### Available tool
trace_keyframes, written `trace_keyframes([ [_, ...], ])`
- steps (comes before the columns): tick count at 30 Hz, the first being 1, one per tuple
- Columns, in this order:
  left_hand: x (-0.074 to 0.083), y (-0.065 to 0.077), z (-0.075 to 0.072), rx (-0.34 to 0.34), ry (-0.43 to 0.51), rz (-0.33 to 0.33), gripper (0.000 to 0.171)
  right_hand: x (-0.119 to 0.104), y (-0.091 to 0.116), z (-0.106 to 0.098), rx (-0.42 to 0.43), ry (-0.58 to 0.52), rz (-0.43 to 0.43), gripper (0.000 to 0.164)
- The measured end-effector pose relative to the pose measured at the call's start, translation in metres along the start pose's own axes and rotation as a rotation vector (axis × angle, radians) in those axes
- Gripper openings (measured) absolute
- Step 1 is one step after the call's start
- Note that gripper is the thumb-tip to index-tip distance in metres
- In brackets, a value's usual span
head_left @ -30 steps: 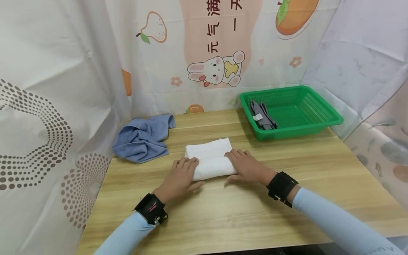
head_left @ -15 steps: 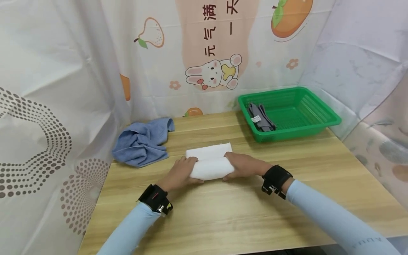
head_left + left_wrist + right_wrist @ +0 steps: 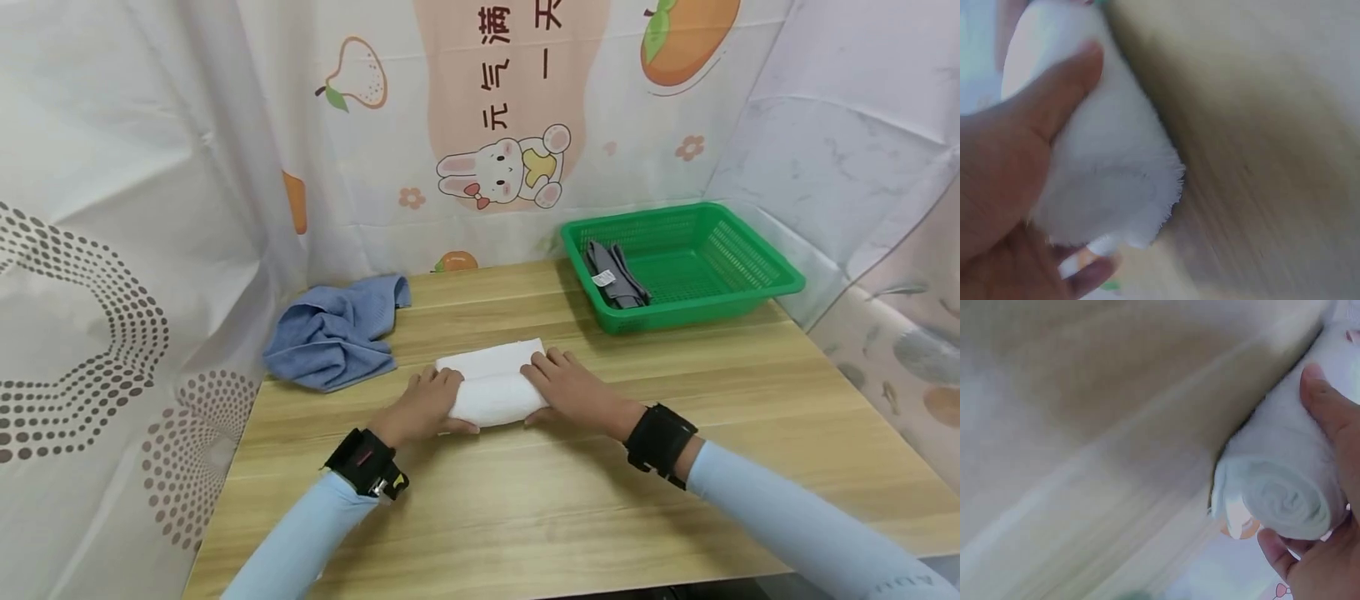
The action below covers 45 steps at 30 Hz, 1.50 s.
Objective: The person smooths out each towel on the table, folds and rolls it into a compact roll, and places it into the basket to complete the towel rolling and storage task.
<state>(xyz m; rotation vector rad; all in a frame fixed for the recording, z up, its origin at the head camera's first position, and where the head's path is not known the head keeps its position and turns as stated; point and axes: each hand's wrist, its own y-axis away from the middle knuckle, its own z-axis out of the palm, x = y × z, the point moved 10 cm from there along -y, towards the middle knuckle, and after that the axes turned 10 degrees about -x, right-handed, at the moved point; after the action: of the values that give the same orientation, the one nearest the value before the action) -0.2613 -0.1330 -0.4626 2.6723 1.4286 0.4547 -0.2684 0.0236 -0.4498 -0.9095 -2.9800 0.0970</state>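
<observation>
A white towel (image 3: 497, 398) lies mid-table, its near part rolled into a thick cylinder and a flat strip still spread behind it. My left hand (image 3: 426, 404) grips the left end of the roll, thumb along the near side and fingers over the top. At the other end my right hand (image 3: 573, 392) holds the roll the same way. In the right wrist view the spiral end of the towel (image 3: 1288, 500) shows between thumb and fingers. The left wrist view shows the thumb pressed on the towel's fuzzy side (image 3: 1116, 125).
A crumpled blue towel (image 3: 333, 333) lies at the back left of the wooden table (image 3: 510, 517). At the back right stands a green plastic basket (image 3: 697, 312) with a folded grey cloth (image 3: 618, 279) inside. Printed curtains (image 3: 360, 167) hang behind and beside the table.
The flat strip behind the roll is slightly shorter than a second ago. Both hands have closed more firmly round the ends; the right fingers lifted over the top again. The basket and blue towel stay put.
</observation>
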Motion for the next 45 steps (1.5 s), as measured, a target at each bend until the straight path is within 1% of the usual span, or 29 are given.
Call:
trace_keyframes([
  [3,0.02,0.005,-0.005,0.149,-0.252,0.049,0.085,0.002,-0.002,0.002,-0.025,-0.003,0.016,0.071],
  [4,0.026,0.007,-0.006,0.204,-0.325,0.066,0.088,0.002,-0.003,0.003,-0.038,-0.008,0.02,0.07],
  [5,0.032,0.009,-0.006,0.251,-0.377,0.081,0.091,0.002,-0.004,0.003,-0.05,-0.012,0.023,0.068],
  [7,0.038,0.011,-0.004,0.309,-0.445,0.101,0.094,0.001,-0.005,0.004,-0.066,-0.026,0.016,0.067],
  [8,0.039,0.012,-0.003,0.326,-0.457,0.098,0.095,0.001,-0.006,0.005,-0.072,-0.036,0.011,0.067],
  [10,0.037,0.011,-0.002,0.343,-0.444,0.087,0.098,0.001,-0.008,0.005,-0.088,-0.065,0.005,0.065],
  [12,0.033,0.008,-0.003,0.346,-0.417,0.083,0.099,0.003,-0.009,0.004,-0.104,-0.105,0.001,0.064],
  [14,0.028,0.003,-0.004,0.331,-0.366,0.082,0.098,0.006,-0.011,0.005,-0.145,-0.183,-0.003,0.061],
  [17,0.019,-0.003,-0.006,0.286,-0.26,0.084,0.092,0.013,-0.017,0.008,-0.219,-0.369,-0.02,0.054],
  [20,0.01,-0.01,-0.006,0.201,-0.156,0.085,0.087,0.021,-0.023,0.015,-0.326,-0.603,-0.019,0.044],
  [22,0.006,-0.013,-0.004,0.13,-0.081,0.089,0.085,0.024,-0.024,0.02,-0.403,-0.749,0.003,0.038],
  [24,0.004,-0.016,-0.003,0.058,-0.022,0.082,0.085,0.027,-0.022,0.026,-0.48,-0.851,0.036,0.034],
  [25,0.004,-0.017,-0.004,0.034,0.007,0.08,0.085,0.028,-0.021,0.028,-0.508,-0.886,0.053,0.034],
  [26,0.004,-0.018,-0.004,0.017,0.024,0.072,0.087,0.029,-0.02,0.03,-0.532,-0.911,0.068,0.034],
  [27,0.005,-0.018,-0.004,0.014,0.012,0.062,0.091,0.029,-0.02,0.032,-0.55,-0.928,0.08,0.035],
  [28,0.007,-0.018,-0.005,0.028,-0.013,0.056,0.095,0.029,-0.019,0.033,-0.56,-0.94,0.086,0.035],
  [29,0.01,-0.017,-0.006,0.059,-0.05,0.055,0.098,0.029,-0.019,0.034,-0.568,-0.947,0.096,0.036],
  [32,0.023,-0.013,-0.008,0.173,-0.206,0.075,0.1,0.03,-0.019,0.035,-0.573,-0.952,0.105,0.037],
  [34,0.031,-0.009,-0.011,0.253,-0.293,0.095,0.094,0.031,-0.02,0.033,-0.561,-0.958,0.104,0.037],
  [36,0.034,-0.009,-0.011,0.289,-0.342,0.107,0.087,0.03,-0.02,0.031,-0.532,-0.961,0.09,0.038],
  [37,0.034,-0.008,-0.011,0.302,-0.348,0.111,0.084,0.028,-0.02,0.028,-0.502,-0.946,0.075,0.039],
  [38,0.034,-0.008,-0.011,0.31,-0.346,0.113,0.083,0.026,-0.019,0.024,-0.46,-0.909,0.063,0.042],
  [39,0.034,-0.008,-0.011,0.312,-0.341,0.115,0.082,0.023,-0.017,0.019,-0.406,-0.852,0.049,0.045],
  [40,0.034,-0.008,-0.011,0.311,-0.33,0.119,0.082,0.019,-0.016,0.014,-0.345,-0.765,0.037,0.049],
  [42,0.034,-0.007,-0.012,0.302,-0.296,0.125,0.082,0.01,-0.012,0.003,-0.212,-0.534,0.026,0.061],
  [43,0.032,-0.007,-0.011,0.289,-0.28,0.119,0.083,0.005,-0.009,-0.002,-0.156,-0.415,0.033,0.071],
  [45,0.029,-0.008,-0.01,0.258,-0.255,0.097,0.084,-0.007,-0.005,-0.006,-0.09,-0.235,0.051,0.09],
])
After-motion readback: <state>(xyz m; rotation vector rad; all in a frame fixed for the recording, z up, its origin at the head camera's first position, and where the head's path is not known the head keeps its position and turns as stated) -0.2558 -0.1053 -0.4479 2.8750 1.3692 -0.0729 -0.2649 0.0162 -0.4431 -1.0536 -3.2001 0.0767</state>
